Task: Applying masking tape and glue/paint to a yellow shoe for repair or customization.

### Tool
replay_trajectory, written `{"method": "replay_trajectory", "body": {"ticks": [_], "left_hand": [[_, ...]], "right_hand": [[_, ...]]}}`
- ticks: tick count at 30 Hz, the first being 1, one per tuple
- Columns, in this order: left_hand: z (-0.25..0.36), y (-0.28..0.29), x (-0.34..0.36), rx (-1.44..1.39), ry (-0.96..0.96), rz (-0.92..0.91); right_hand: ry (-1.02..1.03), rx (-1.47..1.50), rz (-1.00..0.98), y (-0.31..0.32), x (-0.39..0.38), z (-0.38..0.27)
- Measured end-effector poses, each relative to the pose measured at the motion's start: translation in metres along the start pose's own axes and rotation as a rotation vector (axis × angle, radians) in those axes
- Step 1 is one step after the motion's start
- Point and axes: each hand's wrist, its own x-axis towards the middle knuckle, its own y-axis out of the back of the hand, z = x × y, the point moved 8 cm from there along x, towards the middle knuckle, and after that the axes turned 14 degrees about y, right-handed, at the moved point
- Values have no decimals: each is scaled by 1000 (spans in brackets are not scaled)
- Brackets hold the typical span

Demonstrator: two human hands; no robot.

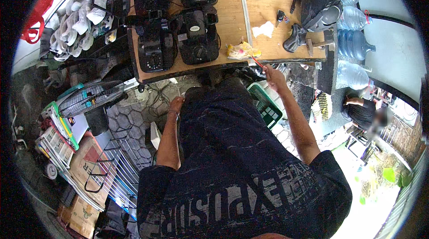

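My right hand (273,78) grips a thin red-handled tool (257,61), whose far end rests at a yellow crumpled item (239,51) on the wooden table's (277,15) near edge. A white crumpled piece (263,30) and a black shoe (292,38) lie behind it. My left hand (176,104) hangs low beside my left leg, short of the table, with curled fingers; what they hold, if anything, is too small to make out.
Black machines (196,35) fill the table's left, a helmet (319,8) its back right. Water jugs (351,42) line the right. A fan (89,98) and stacked crates (60,140) sit left. A green basket (266,105) is below. Another person (359,114) sits far right.
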Motion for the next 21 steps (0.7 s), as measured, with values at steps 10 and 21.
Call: {"method": "replay_trajectory", "body": {"ticks": [10,21], "left_hand": [[-20,-2,-60,-249,159,93],[-44,-33,-26,-197,-91,23]], "right_hand": [[26,30,36,-21,4,-19],[71,-16,2,-11,0,-11]]}}
